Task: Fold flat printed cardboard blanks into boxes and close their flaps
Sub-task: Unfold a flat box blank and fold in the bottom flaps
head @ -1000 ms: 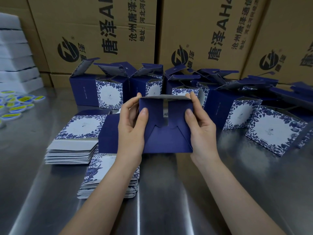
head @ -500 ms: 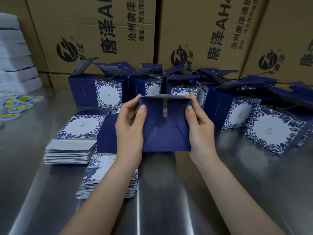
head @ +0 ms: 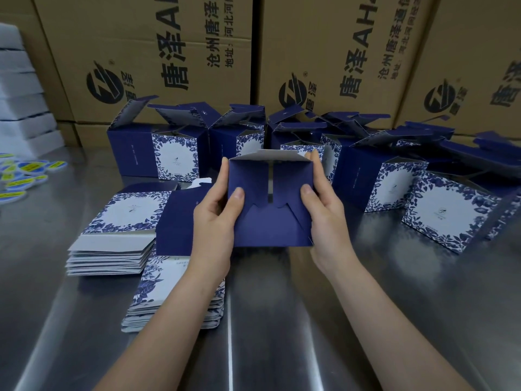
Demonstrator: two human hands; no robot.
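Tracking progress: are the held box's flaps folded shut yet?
Mostly: the box flaps are folded inward and overlapping, but a narrow slit gapes between two.

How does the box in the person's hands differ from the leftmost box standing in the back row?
The held box is gripped by the left hand and right hand; the leftmost standing box sits untouched on the steel table. The held box's facing flaps are folded in; the standing one's top flaps stick up open. The held box shows only navy; the other shows a white floral-bordered panel. Both are navy card.
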